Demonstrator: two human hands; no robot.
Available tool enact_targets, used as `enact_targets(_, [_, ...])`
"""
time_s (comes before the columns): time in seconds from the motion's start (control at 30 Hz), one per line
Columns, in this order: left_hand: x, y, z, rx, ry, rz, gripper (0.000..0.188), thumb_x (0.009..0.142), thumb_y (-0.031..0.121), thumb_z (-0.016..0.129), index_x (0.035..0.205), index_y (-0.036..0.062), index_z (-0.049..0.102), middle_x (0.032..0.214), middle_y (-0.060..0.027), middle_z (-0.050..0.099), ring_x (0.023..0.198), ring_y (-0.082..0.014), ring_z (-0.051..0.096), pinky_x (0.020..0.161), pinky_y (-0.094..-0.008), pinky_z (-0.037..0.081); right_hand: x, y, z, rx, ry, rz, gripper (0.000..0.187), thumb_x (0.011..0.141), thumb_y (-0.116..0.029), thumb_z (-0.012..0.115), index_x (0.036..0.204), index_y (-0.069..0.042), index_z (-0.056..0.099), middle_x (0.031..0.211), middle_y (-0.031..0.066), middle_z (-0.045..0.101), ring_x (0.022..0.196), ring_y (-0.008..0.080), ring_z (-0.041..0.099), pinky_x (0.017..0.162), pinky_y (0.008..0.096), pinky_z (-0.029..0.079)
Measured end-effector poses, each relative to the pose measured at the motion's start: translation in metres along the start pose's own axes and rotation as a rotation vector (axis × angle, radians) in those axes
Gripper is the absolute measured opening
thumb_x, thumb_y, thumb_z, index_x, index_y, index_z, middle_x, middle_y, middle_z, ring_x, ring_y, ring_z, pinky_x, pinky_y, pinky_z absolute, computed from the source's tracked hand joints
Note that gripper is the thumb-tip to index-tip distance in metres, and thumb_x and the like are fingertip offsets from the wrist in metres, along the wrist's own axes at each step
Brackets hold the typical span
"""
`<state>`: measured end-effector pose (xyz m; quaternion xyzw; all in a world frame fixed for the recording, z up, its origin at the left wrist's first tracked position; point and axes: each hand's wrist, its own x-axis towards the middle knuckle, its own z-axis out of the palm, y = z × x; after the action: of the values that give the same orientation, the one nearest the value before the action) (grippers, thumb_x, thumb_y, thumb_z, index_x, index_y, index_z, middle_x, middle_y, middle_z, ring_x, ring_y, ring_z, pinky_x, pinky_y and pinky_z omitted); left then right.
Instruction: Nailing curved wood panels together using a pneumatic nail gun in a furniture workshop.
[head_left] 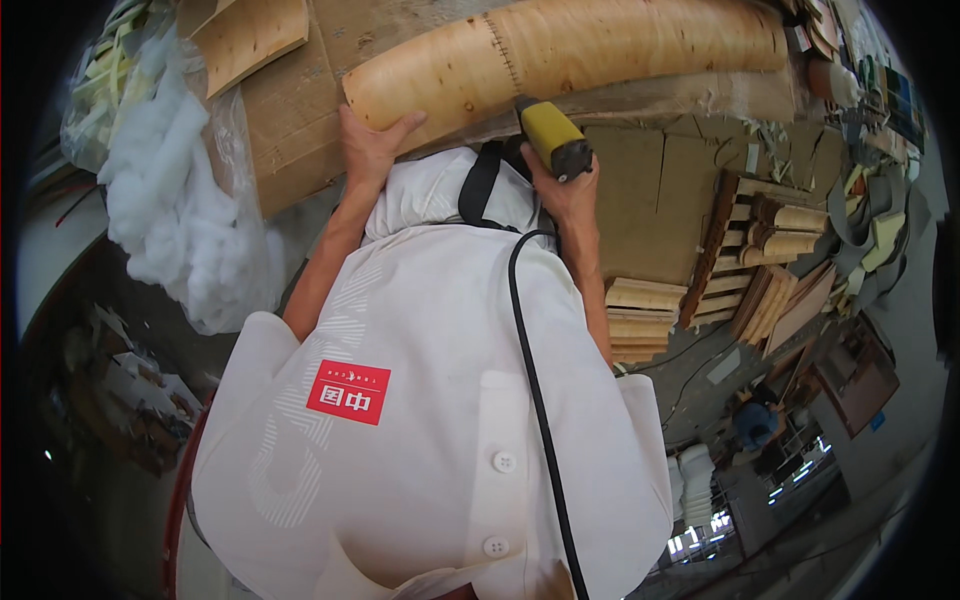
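Note:
A long, curved plywood panel (640, 45) lies across the bench before me. A jagged row of what look like staples (503, 50) runs over the seam between its two pieces. My left hand (375, 145) grips the panel's near left corner, thumb spread along the lower edge; some fingers are hidden. My right hand (568, 190) is wrapped around a yellow and black staple gun (552, 135), partly covering its handle. The tool's nose touches or nearly touches the panel's near edge at the seam's lower end.
Cardboard (285, 150) covers the bench, with another bent plywood piece (250, 40) at far left. White stuffing (180, 220) in plastic hangs beside it. Stacked boards (640, 320) and a wooden frame (715, 250) stand right. A black hose (530, 350) crosses my shirt. Someone in blue (755, 425) is farther off.

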<state>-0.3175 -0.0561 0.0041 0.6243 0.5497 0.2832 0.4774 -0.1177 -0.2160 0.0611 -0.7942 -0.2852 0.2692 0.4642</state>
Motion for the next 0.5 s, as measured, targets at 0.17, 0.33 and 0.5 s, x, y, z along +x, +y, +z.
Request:
enact_targets(0.17, [0.001, 0.004, 0.0, -0.18, -0.032, -0.023, 0.068, 0.065, 0.02, 0.091, 0.11, -0.0061, 0.047, 0.102, -0.0171, 0.066, 0.091, -0.0211, 0.065, 0.082, -0.033, 0.054, -0.003, 0.007, -0.001, -0.02, 0.033, 0.085, 0.031, 0.074, -0.019, 0.082, 0.094, 0.001, 0.069, 0.085, 0.0116, 0.071, 0.074, 0.0184, 0.066, 0.069, 0.0321, 0.051])
enact_targets(0.33, [0.002, 0.0, -0.001, -0.11, -0.005, -0.008, 0.067, 0.066, 0.02, 0.091, 0.11, -0.0065, 0.048, 0.102, -0.0165, 0.066, 0.091, -0.0205, 0.066, 0.082, -0.0329, 0.054, -0.008, 0.02, -0.007, -0.001, 0.055, 0.058, 0.032, 0.073, -0.018, 0.083, 0.095, 0.001, 0.07, 0.084, 0.0096, 0.071, 0.073, 0.0179, 0.066, 0.069, 0.0319, 0.052])
enact_targets(0.5, [0.002, 0.001, -0.001, -0.111, -0.031, -0.011, 0.066, 0.066, 0.021, 0.091, 0.108, -0.0062, 0.049, 0.102, -0.0165, 0.066, 0.092, -0.0212, 0.065, 0.083, -0.0331, 0.053, -0.008, 0.009, -0.004, -0.013, -0.004, 0.041, 0.033, 0.073, -0.016, 0.083, 0.099, 0.001, 0.07, 0.085, 0.0102, 0.071, 0.073, 0.0176, 0.066, 0.07, 0.0316, 0.052])
